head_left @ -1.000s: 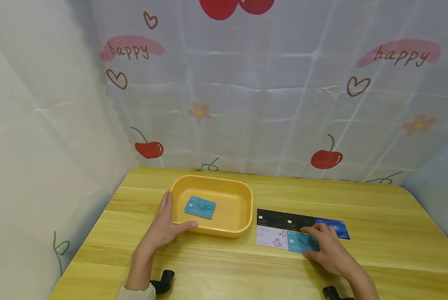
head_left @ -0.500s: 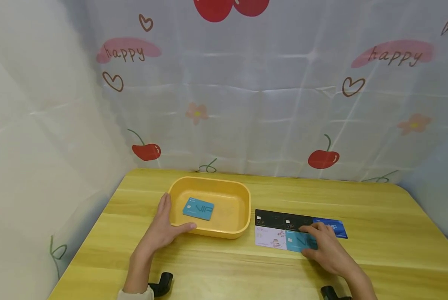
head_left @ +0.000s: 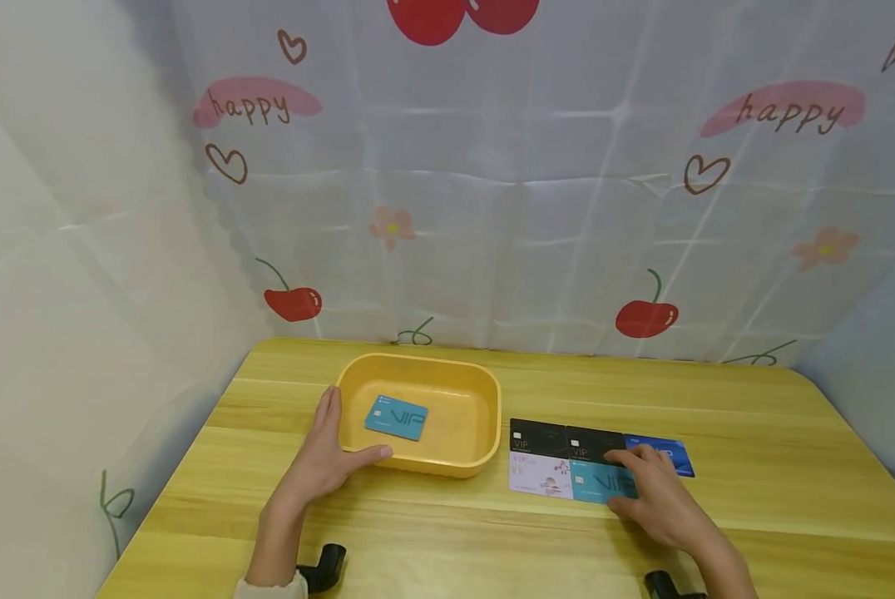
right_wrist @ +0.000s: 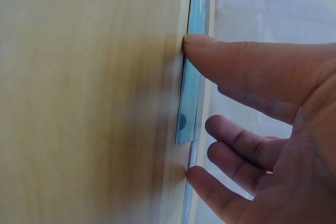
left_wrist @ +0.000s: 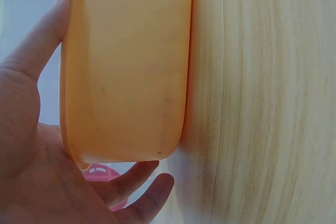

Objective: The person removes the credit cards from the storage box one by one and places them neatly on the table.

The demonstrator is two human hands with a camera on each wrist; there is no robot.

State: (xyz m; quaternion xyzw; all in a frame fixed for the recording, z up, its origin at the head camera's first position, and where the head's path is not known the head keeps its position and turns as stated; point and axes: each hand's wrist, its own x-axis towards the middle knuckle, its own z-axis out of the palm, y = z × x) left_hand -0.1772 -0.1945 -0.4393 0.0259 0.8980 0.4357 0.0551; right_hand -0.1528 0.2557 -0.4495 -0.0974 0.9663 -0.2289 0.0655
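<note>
My left hand [head_left: 323,462] holds the near left corner of a yellow plastic basin [head_left: 466,464], thumb along the front rim and fingers against the left wall. Flat inside the basin lies a teal VIP card [head_left: 398,418]. A second teal VIP card [head_left: 593,482] lies on the table, its right part under my right hand [head_left: 660,503]. In the right wrist view the thumb [right_wrist: 231,64] touches this card's near edge, while the other fingers spread loosely around it. The index fingertip is at its far edge in the head view.
Two black VIP cards [head_left: 539,436] and a blue card [head_left: 679,456] form the back row. A pale pink card [head_left: 539,475] lies left of the teal one. The wooden table [head_left: 447,541] ends at a patterned curtain [head_left: 492,249].
Within the last half second my right hand has shifted slightly right along the teal card, which stays in place. The left hand keeps its place on the basin. The head view has shifted a little.
</note>
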